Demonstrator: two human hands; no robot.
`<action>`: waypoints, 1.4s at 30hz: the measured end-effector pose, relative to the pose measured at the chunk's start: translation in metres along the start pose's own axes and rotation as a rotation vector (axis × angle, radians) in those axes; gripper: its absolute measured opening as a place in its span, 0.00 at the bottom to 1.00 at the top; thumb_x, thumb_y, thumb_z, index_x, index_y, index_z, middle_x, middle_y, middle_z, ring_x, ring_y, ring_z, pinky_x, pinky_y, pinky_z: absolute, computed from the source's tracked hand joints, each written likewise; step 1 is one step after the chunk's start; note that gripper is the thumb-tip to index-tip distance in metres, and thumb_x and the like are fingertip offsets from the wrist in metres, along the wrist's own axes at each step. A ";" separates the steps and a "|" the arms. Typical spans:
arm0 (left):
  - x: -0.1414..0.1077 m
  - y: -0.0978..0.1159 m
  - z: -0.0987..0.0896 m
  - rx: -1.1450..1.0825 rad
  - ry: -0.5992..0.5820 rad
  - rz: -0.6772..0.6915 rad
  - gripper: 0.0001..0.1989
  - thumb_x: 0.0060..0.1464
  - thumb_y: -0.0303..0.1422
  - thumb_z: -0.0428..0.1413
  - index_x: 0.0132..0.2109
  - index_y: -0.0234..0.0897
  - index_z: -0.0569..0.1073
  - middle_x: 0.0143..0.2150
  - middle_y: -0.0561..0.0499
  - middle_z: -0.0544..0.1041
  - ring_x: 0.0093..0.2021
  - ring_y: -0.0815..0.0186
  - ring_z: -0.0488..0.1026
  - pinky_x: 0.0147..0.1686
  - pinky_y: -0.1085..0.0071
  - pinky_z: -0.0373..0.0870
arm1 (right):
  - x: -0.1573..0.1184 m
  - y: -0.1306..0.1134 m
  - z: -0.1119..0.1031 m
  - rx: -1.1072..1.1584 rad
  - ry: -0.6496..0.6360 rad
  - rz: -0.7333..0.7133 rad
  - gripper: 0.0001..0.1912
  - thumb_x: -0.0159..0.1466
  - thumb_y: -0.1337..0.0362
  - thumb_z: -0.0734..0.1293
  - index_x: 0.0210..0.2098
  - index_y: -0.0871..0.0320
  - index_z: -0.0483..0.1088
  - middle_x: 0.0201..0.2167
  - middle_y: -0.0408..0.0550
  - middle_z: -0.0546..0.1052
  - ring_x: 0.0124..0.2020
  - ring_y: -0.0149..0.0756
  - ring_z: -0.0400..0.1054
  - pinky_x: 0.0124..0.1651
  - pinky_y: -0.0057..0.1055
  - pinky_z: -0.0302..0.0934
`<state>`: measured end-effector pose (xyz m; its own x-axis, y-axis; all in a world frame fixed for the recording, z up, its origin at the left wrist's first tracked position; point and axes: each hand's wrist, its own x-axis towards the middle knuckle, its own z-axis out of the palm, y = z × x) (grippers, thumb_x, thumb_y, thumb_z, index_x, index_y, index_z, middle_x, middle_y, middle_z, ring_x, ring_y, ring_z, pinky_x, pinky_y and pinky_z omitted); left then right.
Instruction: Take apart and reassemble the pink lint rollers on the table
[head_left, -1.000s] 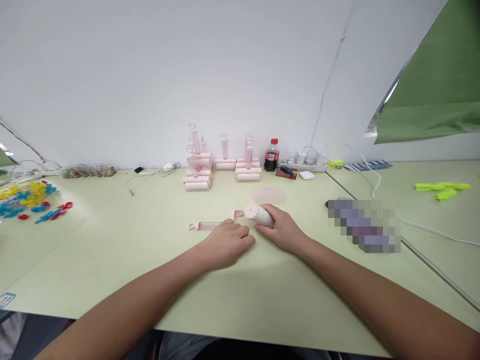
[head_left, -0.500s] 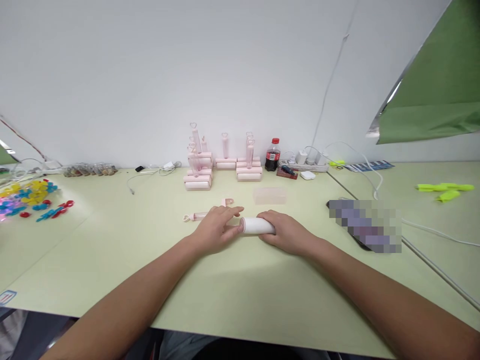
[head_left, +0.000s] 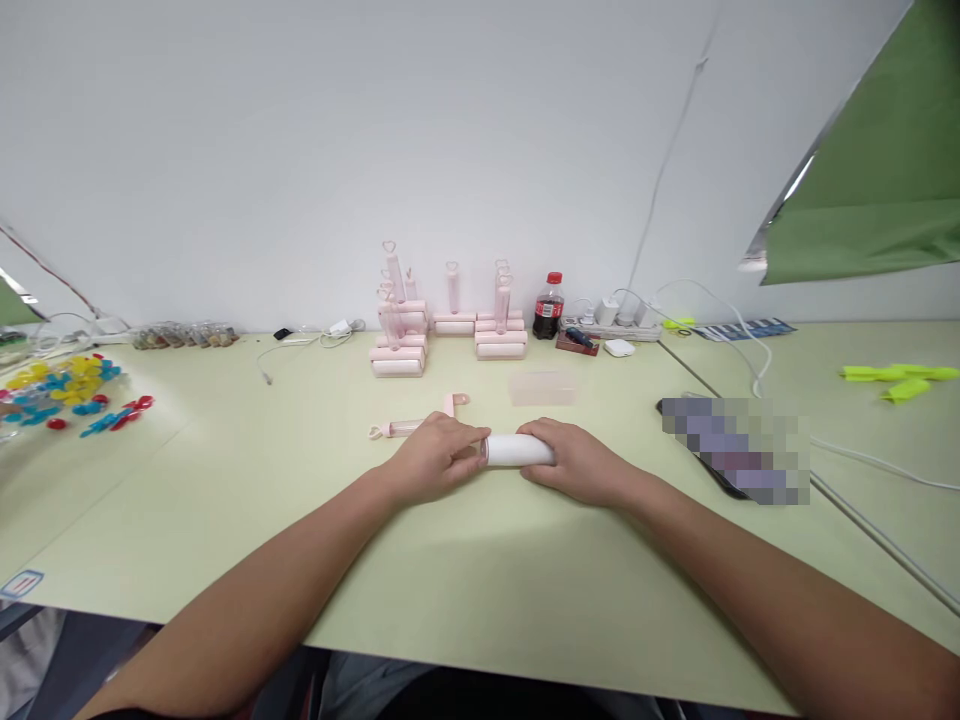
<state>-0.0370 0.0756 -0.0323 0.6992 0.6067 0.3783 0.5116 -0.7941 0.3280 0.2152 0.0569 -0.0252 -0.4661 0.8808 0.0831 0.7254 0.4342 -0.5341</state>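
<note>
A white lint roller refill lies level between my hands, just above or on the green table. My right hand wraps round its right end. At the left end, the thumb and fingers of my left hand close on the rim. Behind my left hand lies a pink handle with a heart-shaped loop, partly hidden by the hand. A pink bracket stands just beyond my left fingers. Farther back, a clear pinkish cover rests on the table.
Several assembled pink lint rollers stand by the wall, beside a cola bottle and a power strip. A pixelated phone lies to the right. Colourful plastic pieces lie far left. White cables cross the right side.
My left fingers have come down and closed on the refill's left end. My right hand keeps its grip. The whole view has shifted slightly.
</note>
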 end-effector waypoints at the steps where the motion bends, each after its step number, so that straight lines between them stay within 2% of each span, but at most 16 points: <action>1: 0.000 0.001 0.000 -0.004 -0.005 -0.011 0.16 0.60 0.35 0.52 0.53 0.38 0.72 0.35 0.50 0.80 0.38 0.63 0.75 0.48 0.61 0.63 | 0.000 0.000 -0.001 0.005 -0.001 0.000 0.16 0.57 0.63 0.66 0.46 0.55 0.70 0.43 0.48 0.75 0.41 0.41 0.69 0.42 0.34 0.60; 4: 0.001 0.001 0.000 -0.005 -0.017 -0.057 0.15 0.58 0.34 0.53 0.52 0.38 0.72 0.36 0.51 0.79 0.40 0.62 0.73 0.51 0.60 0.62 | -0.002 0.002 -0.007 0.054 -0.034 -0.029 0.19 0.56 0.67 0.64 0.47 0.55 0.71 0.43 0.48 0.75 0.41 0.40 0.68 0.42 0.33 0.60; 8: 0.002 -0.002 0.002 -0.002 -0.038 -0.102 0.18 0.55 0.32 0.53 0.53 0.39 0.71 0.37 0.50 0.77 0.44 0.60 0.72 0.54 0.60 0.60 | -0.003 0.007 -0.018 0.192 -0.142 -0.020 0.25 0.56 0.71 0.60 0.52 0.53 0.71 0.45 0.46 0.76 0.39 0.38 0.68 0.40 0.31 0.60; 11: 0.003 -0.004 0.003 0.003 -0.038 -0.121 0.19 0.54 0.30 0.52 0.53 0.39 0.71 0.36 0.50 0.76 0.45 0.59 0.70 0.55 0.60 0.60 | -0.002 0.013 -0.023 0.272 -0.204 0.030 0.25 0.58 0.70 0.60 0.54 0.53 0.70 0.44 0.46 0.76 0.36 0.37 0.67 0.36 0.30 0.59; 14: 0.005 -0.002 0.000 0.006 -0.058 -0.112 0.16 0.54 0.28 0.50 0.49 0.40 0.72 0.31 0.52 0.73 0.42 0.60 0.70 0.54 0.60 0.60 | 0.000 0.018 -0.024 0.335 -0.243 0.043 0.25 0.59 0.68 0.60 0.55 0.54 0.70 0.42 0.46 0.76 0.34 0.35 0.65 0.34 0.29 0.57; 17: 0.006 0.001 -0.003 0.006 -0.085 -0.101 0.13 0.53 0.27 0.49 0.45 0.40 0.72 0.29 0.53 0.71 0.38 0.62 0.69 0.53 0.61 0.60 | 0.001 0.021 -0.024 0.410 -0.245 0.051 0.22 0.60 0.67 0.61 0.53 0.55 0.72 0.41 0.45 0.75 0.34 0.33 0.64 0.34 0.28 0.56; 19: 0.007 0.002 -0.004 0.005 -0.096 -0.108 0.13 0.53 0.27 0.49 0.44 0.40 0.72 0.28 0.53 0.71 0.37 0.62 0.69 0.53 0.60 0.60 | 0.001 0.022 -0.024 0.442 -0.242 0.087 0.21 0.60 0.66 0.61 0.51 0.55 0.73 0.36 0.44 0.74 0.31 0.32 0.62 0.32 0.27 0.54; 23: 0.007 0.000 -0.003 -0.001 -0.088 -0.135 0.16 0.54 0.29 0.50 0.49 0.40 0.72 0.31 0.51 0.72 0.40 0.60 0.69 0.54 0.60 0.59 | 0.000 0.022 -0.026 0.459 -0.255 0.138 0.19 0.60 0.64 0.62 0.50 0.54 0.73 0.29 0.41 0.70 0.26 0.29 0.56 0.28 0.27 0.49; 27: 0.006 -0.001 -0.001 0.015 -0.069 -0.147 0.16 0.54 0.30 0.51 0.50 0.40 0.73 0.33 0.51 0.74 0.41 0.60 0.70 0.54 0.60 0.60 | 0.001 0.023 -0.026 0.471 -0.256 0.134 0.18 0.60 0.63 0.63 0.49 0.54 0.74 0.30 0.41 0.70 0.26 0.29 0.56 0.28 0.27 0.50; 33: 0.005 -0.002 -0.002 0.051 -0.081 -0.124 0.14 0.57 0.31 0.49 0.50 0.41 0.72 0.32 0.51 0.74 0.40 0.61 0.71 0.53 0.60 0.60 | 0.002 0.029 -0.025 0.497 -0.257 0.133 0.23 0.62 0.61 0.63 0.56 0.56 0.70 0.32 0.44 0.70 0.28 0.30 0.58 0.30 0.27 0.52; 37: 0.006 -0.003 -0.005 0.030 -0.096 -0.123 0.14 0.59 0.32 0.49 0.51 0.41 0.71 0.34 0.51 0.75 0.41 0.60 0.70 0.55 0.59 0.59 | 0.002 0.029 -0.027 0.511 -0.273 0.109 0.24 0.61 0.60 0.64 0.56 0.58 0.69 0.32 0.44 0.70 0.29 0.30 0.58 0.32 0.27 0.54; 42: 0.007 -0.001 -0.008 0.027 -0.117 -0.121 0.11 0.59 0.32 0.48 0.46 0.41 0.72 0.31 0.52 0.73 0.39 0.61 0.70 0.54 0.59 0.59 | 0.003 0.026 -0.028 0.507 -0.274 0.125 0.22 0.61 0.62 0.63 0.55 0.57 0.69 0.31 0.43 0.69 0.28 0.30 0.58 0.31 0.28 0.53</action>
<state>-0.0365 0.0808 -0.0231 0.6838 0.6912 0.2338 0.6080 -0.7169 0.3410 0.2469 0.0760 -0.0152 -0.5557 0.8093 -0.1905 0.4815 0.1265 -0.8673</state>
